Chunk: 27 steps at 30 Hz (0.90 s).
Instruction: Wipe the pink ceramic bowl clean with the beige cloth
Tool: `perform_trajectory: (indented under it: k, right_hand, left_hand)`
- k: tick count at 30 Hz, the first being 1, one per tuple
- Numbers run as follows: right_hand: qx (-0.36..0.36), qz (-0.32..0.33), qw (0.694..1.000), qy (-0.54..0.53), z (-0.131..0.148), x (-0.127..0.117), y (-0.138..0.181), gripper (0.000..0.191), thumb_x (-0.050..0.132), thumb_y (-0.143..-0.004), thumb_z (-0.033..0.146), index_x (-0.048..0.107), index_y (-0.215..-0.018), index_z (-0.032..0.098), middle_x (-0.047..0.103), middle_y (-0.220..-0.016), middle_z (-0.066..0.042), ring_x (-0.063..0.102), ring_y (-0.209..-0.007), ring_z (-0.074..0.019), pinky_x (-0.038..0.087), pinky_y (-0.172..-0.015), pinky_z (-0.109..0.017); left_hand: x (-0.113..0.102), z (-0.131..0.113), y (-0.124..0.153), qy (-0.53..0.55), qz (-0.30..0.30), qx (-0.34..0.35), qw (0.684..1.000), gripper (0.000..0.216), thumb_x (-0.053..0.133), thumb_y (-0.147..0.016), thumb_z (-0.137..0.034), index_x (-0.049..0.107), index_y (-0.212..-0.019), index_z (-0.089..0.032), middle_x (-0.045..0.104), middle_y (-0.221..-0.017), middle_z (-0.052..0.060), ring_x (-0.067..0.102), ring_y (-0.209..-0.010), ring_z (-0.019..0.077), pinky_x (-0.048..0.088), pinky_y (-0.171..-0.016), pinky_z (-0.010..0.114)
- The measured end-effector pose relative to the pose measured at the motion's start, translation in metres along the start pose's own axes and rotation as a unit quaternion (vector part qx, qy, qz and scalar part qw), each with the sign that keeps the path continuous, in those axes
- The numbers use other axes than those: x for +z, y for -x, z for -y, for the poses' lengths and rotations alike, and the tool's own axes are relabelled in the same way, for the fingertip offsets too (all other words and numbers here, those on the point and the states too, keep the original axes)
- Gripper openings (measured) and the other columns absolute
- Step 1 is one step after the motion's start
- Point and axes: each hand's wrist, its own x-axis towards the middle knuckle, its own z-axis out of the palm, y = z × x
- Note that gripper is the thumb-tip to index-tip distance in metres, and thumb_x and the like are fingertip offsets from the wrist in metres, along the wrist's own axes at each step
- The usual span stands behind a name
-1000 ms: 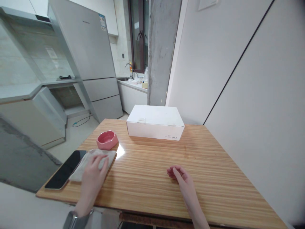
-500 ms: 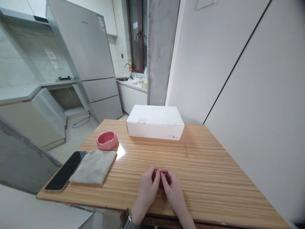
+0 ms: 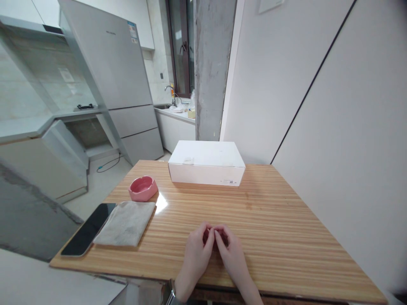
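My left hand [image 3: 196, 256] and my right hand [image 3: 233, 255] rest together on the wooden table [image 3: 270, 228] near its front edge. Their curled fingertips touch each other in the middle. Whether anything lies between the fingers is hidden. A folded grey cloth [image 3: 126, 217] lies flat to the left of my hands, apart from them. A black phone [image 3: 88, 228] lies beside the cloth at the table's left edge. Behind the cloth sits a pink ashtray [image 3: 143, 188].
A closed white box [image 3: 206, 162] stands at the table's far side. A white wall runs along the right of the table. A grey fridge [image 3: 117, 72], a kitchen counter and a sink are beyond, past a concrete pillar [image 3: 211, 67].
A second ago my left hand lay on the grey cloth; it has left the cloth and moved right to meet my right hand. Since half a second ago, both hands stay still.
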Motion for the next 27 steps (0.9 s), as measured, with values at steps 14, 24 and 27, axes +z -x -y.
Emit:
perform_trajectory:
  k: [14, 24, 27]
  right_hand:
    - [0.006, 0.009, 1.000, 0.004, -0.0040, 0.0003, -0.0003, 0.022, 0.051, -0.093, 0.038, 0.065, -0.092, 0.021, 0.072, -0.090, -0.007, 0.067, -0.081, -0.0226, 0.051, -0.077, -0.034]
    - [0.008, 0.015, 1.000, 0.001, -0.0043, 0.0000, 0.0001, 0.022, 0.050, -0.094, 0.037, 0.065, -0.095, 0.021, 0.072, -0.091, -0.007, 0.067, -0.081, -0.0224, 0.051, -0.076, -0.033]
    - [0.007, 0.015, 1.000, 0.001, -0.0040, -0.0001, 0.0002, 0.022, 0.050, -0.094, 0.038, 0.065, -0.093, 0.021, 0.072, -0.091, -0.007, 0.067, -0.081, -0.0223, 0.051, -0.076, -0.033]
  left_hand:
    - [-0.0003, -0.0015, -0.0007, -0.023, -0.006, 0.005, 1.000, 0.028, 0.044, -0.095, -0.036, 0.065, -0.085, -0.020, 0.069, -0.074, 0.002, 0.063, -0.069, 0.0168, 0.041, -0.064, 0.026]
    - [-0.0005, -0.0029, 0.0008, -0.022, 0.002, 0.001, 1.000, 0.029, 0.043, -0.095, -0.037, 0.063, -0.085, -0.019, 0.068, -0.074, 0.002, 0.063, -0.069, 0.0165, 0.040, -0.065, 0.026]
    - [0.0000, -0.0020, 0.0004, -0.023, 0.001, 0.003, 1.000, 0.028, 0.044, -0.095, -0.037, 0.064, -0.085, -0.020, 0.068, -0.075, 0.002, 0.063, -0.070, 0.0166, 0.041, -0.065, 0.027]
